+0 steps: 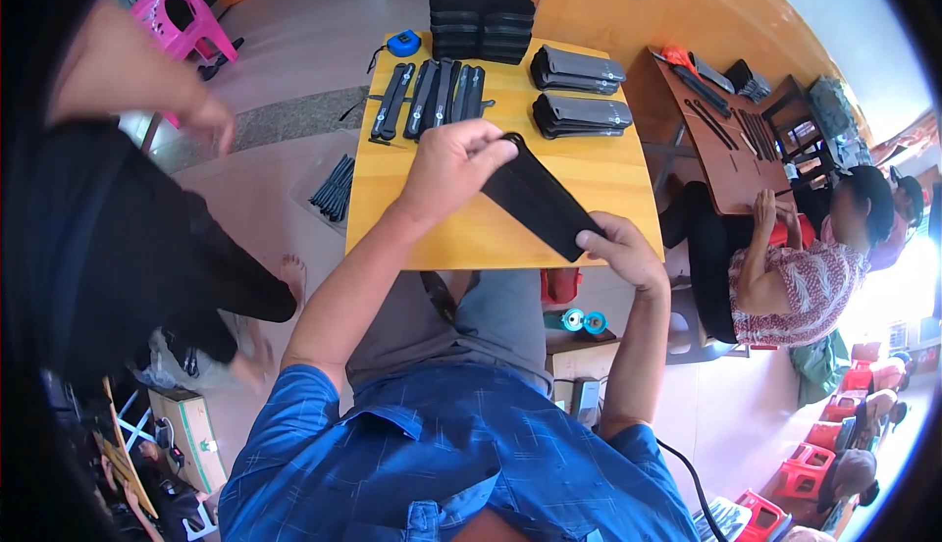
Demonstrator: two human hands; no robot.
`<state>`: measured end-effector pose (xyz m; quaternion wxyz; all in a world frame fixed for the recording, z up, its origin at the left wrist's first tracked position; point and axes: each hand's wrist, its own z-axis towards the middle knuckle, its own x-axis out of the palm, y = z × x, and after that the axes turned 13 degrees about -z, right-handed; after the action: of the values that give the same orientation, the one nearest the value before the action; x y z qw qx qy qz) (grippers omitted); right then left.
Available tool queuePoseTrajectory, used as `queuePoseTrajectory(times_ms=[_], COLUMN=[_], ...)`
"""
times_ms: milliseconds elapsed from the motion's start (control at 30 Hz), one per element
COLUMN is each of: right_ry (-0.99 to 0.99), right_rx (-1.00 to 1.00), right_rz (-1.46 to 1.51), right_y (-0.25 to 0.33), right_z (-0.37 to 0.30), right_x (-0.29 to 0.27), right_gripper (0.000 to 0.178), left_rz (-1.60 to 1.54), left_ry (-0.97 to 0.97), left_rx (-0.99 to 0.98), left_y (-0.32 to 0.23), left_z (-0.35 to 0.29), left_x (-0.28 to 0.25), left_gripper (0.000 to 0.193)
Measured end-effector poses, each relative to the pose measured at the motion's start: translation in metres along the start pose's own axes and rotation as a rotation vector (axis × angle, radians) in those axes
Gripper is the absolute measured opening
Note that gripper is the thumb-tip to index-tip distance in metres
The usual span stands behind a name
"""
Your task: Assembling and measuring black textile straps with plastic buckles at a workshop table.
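Note:
Above the near part of the yellow wooden table (pixel 412 218), a long flat black fabric pouch (pixel 540 197) is stretched at a slant between my two hands. My left hand (pixel 453 164) pinches its far upper end between thumb and fingers. The lower end, close to the table's front edge, is gripped by my right hand (pixel 625 250). Beyond my left hand, several narrow grey and black folded strips (pixel 444 91) lie side by side. Two piles of grey and black pouches, a farther one (pixel 577 69) and a nearer one (pixel 581 116), rest at the right.
At the table's back stands a tall black fabric stack (pixel 481 22), with a blue tape measure (pixel 403 44) left of it. Dark strips (pixel 335 189) lie on the floor at left. Someone in black trousers (pixel 118 238) is close at left; another person (pixel 795 277) sits by a brown table (pixel 721 140).

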<state>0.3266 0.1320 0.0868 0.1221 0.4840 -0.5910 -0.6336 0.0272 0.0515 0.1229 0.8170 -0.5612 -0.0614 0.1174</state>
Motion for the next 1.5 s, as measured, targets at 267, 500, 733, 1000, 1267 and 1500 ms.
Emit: queuePoseTrajectory(times_ms=[267, 500, 733, 1000, 1267, 1500], right_ry=[-0.558, -0.771, -0.892, -0.858, -0.818, -0.832], right_rx=[0.102, 0.075, 0.247, 0.365, 0.391, 0.425], right_rz=[0.37, 0.072, -0.247, -0.526, -0.631, -0.703], right_y=[-0.03, -0.04, -0.067, -0.103, -0.108, -0.131], right_z=[0.016, 0.081, 0.165, 0.202, 0.21, 0.212], right_x=[-0.021, -0.084, -0.156, -0.164, -0.15, -0.152], right_gripper=[0.012, 0.017, 0.034, 0.04, 0.037, 0.036], left_rz=[-0.027, 0.032, 0.063, 0.384, 0.427, 0.457], left_ry=[0.126, 0.066, -0.002, 0.04, 0.058, 0.066], left_rx=[-0.275, -0.3, -0.332, -0.285, -0.305, -0.263], left_y=[0.035, 0.072, 0.113, 0.146, 0.153, 0.171], left_z=[0.019, 0.092, 0.179, 0.203, 0.196, 0.187], left_x=[0.009, 0.033, 0.065, 0.071, 0.07, 0.077], left_gripper=[0.022, 0.031, 0.03, 0.04, 0.04, 0.039])
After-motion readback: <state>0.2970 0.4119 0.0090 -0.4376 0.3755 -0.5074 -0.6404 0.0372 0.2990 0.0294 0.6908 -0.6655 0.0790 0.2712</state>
